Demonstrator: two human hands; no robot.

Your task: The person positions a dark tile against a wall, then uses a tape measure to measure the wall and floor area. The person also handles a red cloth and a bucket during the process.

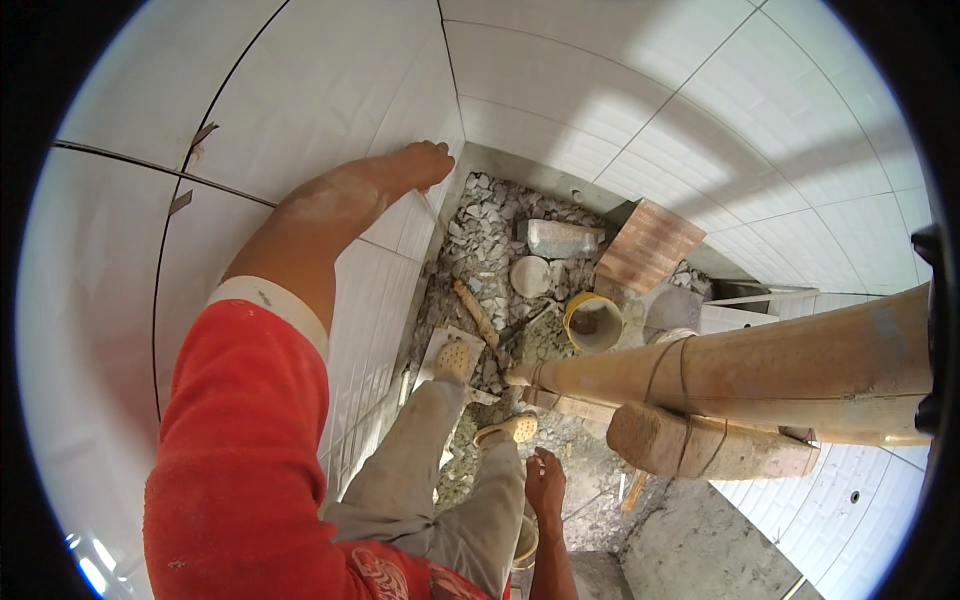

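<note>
My left arm reaches up along the white wall tiles (400, 225). At its end my left hand (425, 165) is closed with curled fingers against the tiles by the wall corner. Whatever it may hold is too small or hidden to make out. Low beside my right leg hangs my right hand (545, 480), its fingers curled in. I cannot see whether anything is inside that hand. The nearest thing to it is the rubble-strewn floor (590, 510), with a bucket (526, 543) partly hidden behind the wrist.
A bamboo pole (740, 355) with a wooden block (710, 440) tied to it juts in from the right. Ahead lie broken rubble (480, 225), a yellow bucket (594, 322), a brown tile box (650, 245) and a stick (475, 310). Small spacers (180, 203) stick out of the left wall's joints.
</note>
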